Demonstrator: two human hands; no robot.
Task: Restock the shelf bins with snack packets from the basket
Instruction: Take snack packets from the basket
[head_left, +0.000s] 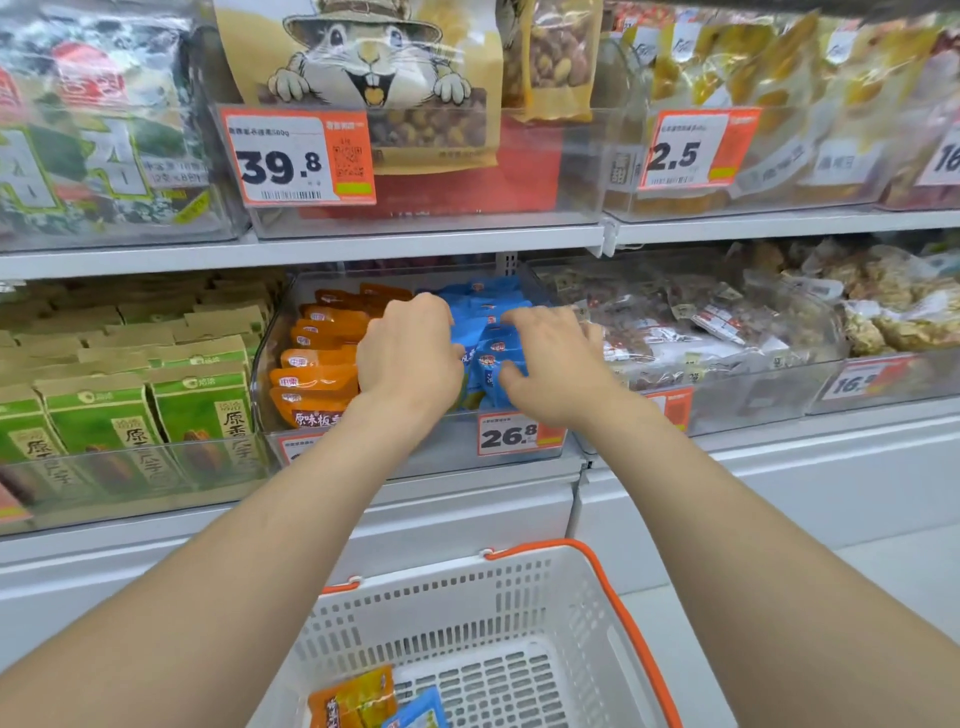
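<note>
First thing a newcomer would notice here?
The left hand and right hand meet in the middle shelf's clear bin, the right pinching blue packets beside orange packets. Above, a big 39.8 price tag; below, a white basket with two packets showing.

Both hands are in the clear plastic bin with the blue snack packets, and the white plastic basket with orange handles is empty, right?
Not empty: the head view shows an orange snack packet and a blue snack packet lying in the white plastic basket. The rest is right.
</note>
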